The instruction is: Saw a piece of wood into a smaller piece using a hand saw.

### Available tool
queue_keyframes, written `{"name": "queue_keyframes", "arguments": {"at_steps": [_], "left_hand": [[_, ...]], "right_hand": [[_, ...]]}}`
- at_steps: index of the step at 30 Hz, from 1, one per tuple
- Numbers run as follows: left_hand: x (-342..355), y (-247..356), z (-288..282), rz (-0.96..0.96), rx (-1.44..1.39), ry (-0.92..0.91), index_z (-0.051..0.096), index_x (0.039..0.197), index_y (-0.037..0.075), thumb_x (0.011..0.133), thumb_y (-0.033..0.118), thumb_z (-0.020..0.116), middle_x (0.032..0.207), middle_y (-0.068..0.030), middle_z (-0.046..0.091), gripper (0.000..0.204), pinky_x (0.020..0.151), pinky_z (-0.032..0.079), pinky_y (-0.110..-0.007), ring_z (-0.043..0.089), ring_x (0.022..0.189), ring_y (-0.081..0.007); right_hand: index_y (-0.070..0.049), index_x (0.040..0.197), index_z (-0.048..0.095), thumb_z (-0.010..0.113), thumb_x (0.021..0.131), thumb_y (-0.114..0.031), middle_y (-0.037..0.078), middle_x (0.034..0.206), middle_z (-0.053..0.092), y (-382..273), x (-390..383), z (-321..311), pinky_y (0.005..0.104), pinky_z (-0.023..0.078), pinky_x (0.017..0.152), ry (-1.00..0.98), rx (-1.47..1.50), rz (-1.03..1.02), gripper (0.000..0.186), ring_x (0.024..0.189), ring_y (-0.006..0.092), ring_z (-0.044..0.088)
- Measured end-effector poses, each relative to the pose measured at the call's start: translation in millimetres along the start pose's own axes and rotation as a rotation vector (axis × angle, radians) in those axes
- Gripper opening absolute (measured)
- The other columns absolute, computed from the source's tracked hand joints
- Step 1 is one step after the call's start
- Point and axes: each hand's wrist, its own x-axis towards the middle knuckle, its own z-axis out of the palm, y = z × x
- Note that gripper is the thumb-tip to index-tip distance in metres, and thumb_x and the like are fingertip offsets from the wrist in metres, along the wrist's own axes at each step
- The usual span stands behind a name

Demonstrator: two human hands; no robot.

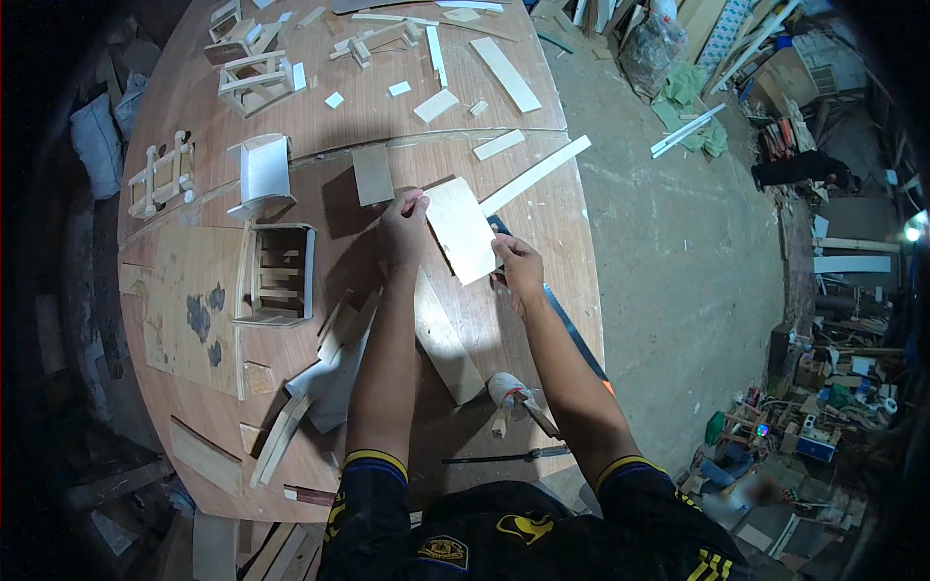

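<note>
A pale rectangular wooden board (462,230) is held up over the table between my hands. My left hand (402,228) pinches its upper left corner, and my right hand (519,268) grips its lower right edge. Partly hidden under the board and my right forearm lies a blue strip-like tool (573,334). A long thin wood strip (538,174) sticks out beyond the board's right side. Just past my left hand is a brownish square panel (372,175). Between my forearms a longer plank (448,349) lies flat.
A white bottle (506,389) and a dark thin tool (504,455) lie near my body on the wooden table (387,474). To the left stand small wooden frames (276,274) and a white-faced piece (263,174). Loose slats (506,76) cover the far side. Another person (746,494) is at lower right.
</note>
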Motion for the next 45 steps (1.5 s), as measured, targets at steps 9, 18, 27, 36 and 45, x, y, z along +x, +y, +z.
{"name": "queue_keyframes", "arguments": {"at_steps": [9,18,27,36,45], "left_hand": [[3,14,-3,0.093,0.182,0.013,0.070,0.103,0.003,0.084,0.019,0.072,0.083,-0.0051,0.070,0.025,0.068,0.051,-0.025,0.064,0.072,-0.0108],[3,23,-7,0.070,0.291,-0.025,0.072,0.099,0.004,0.084,0.021,0.071,0.085,-0.0100,0.072,0.023,0.073,0.052,-0.027,0.067,0.076,-0.0147],[3,22,-9,0.092,0.242,-0.025,0.072,0.100,0.005,0.084,0.024,0.071,0.085,-0.0086,0.071,0.024,0.073,0.051,-0.028,0.066,0.076,-0.0143],[6,14,-14,0.060,0.188,-0.036,0.072,0.098,0.006,0.084,0.024,0.072,0.080,-0.0055,0.070,0.023,0.070,0.051,-0.027,0.064,0.072,-0.0130],[4,17,-7,0.101,0.185,-0.027,0.071,0.097,0.004,0.084,0.020,0.072,0.078,-0.0040,0.068,0.020,0.066,0.050,-0.025,0.062,0.067,-0.0097]], "right_hand": [[-0.003,0.107,0.067,0.066,0.090,-0.017,0.003,0.079,0.066,9,8,-5,0.0231,0.042,0.046,-0.045,0.018,-0.021,0.023,0.055,0.0082,0.055],[-0.001,0.106,0.067,0.068,0.088,-0.016,0.002,0.073,0.063,0,0,-4,0.0236,0.038,0.043,-0.070,0.003,0.015,0.024,0.049,0.0082,0.050],[-0.004,0.105,0.067,0.069,0.087,-0.018,0.000,0.073,0.061,4,3,-4,0.0232,0.037,0.043,-0.074,0.024,0.037,0.023,0.051,0.0076,0.050],[-0.004,0.109,0.062,0.063,0.091,-0.020,0.000,0.074,0.061,-8,-5,0,0.0232,0.039,0.045,-0.128,0.059,0.121,0.024,0.051,0.0080,0.049],[-0.002,0.105,0.063,0.066,0.089,-0.019,0.000,0.067,0.057,-8,-2,-4,0.0228,0.034,0.042,-0.114,0.168,0.170,0.024,0.047,0.0081,0.045]]}}
